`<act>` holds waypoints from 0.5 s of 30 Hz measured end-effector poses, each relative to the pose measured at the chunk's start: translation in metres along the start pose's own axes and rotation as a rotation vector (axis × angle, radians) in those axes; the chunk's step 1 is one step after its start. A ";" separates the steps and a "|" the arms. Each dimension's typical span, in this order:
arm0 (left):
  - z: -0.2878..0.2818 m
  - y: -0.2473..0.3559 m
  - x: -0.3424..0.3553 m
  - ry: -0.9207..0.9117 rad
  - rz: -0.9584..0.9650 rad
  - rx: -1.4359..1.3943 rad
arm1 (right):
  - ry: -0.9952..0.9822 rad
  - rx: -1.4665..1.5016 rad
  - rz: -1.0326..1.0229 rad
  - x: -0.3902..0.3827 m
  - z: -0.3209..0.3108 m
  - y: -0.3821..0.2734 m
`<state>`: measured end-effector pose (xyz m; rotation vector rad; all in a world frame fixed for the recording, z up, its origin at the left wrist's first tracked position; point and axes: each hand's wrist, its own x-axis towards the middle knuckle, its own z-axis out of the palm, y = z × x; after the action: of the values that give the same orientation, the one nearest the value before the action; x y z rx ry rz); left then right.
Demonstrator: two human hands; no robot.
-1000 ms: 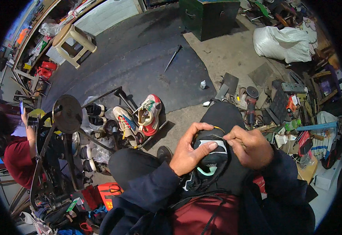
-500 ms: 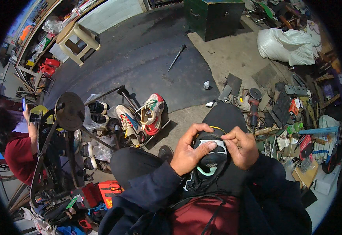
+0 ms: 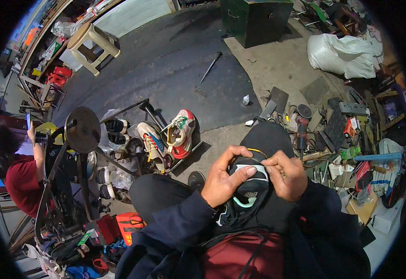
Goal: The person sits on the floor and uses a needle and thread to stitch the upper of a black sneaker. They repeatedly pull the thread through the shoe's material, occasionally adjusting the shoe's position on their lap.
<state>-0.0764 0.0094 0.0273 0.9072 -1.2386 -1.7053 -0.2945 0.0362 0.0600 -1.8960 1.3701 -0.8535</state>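
Observation:
A black sneaker with a white band and mint-green lining rests on my dark-clad lap. My left hand is closed round its left side, thumb pressed on the white band and fingertips curled over the far end. At that end, a thin yellow strand arches between the fingers of both hands. My right hand is pinched at the shoe's upper right edge; whatever sits between the fingertips is too small and hidden to make out.
Colourful sneakers and an iron stitching machine stand left; beyond them a person in red holds a phone. An angle grinder lies among clutter right. A plastic stool, green chest and white sack stand farther back.
My right hand has moved slightly left and its fingers have drawn in against the shoe's edge. My left hand keeps its hold. The whole view has shifted a little.

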 end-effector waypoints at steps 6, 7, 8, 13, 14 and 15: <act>0.000 0.000 0.001 -0.015 -0.004 -0.007 | 0.006 0.023 0.028 0.003 0.001 0.000; 0.000 0.000 0.001 -0.018 0.006 0.007 | -0.092 0.074 0.048 0.007 -0.013 -0.001; 0.001 0.001 0.001 -0.019 0.016 0.025 | -0.176 0.141 0.088 0.009 -0.024 -0.003; 0.004 0.003 0.001 -0.036 0.003 -0.016 | -0.173 -0.006 0.072 0.010 -0.031 -0.020; 0.003 0.003 0.001 -0.041 -0.008 -0.018 | -0.166 -0.029 0.085 0.007 -0.028 -0.022; 0.002 0.003 0.001 -0.042 -0.015 -0.013 | -0.125 -0.031 0.098 0.004 -0.024 -0.023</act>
<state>-0.0778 0.0081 0.0308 0.8787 -1.2500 -1.7500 -0.3000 0.0348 0.0929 -1.8563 1.3946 -0.6585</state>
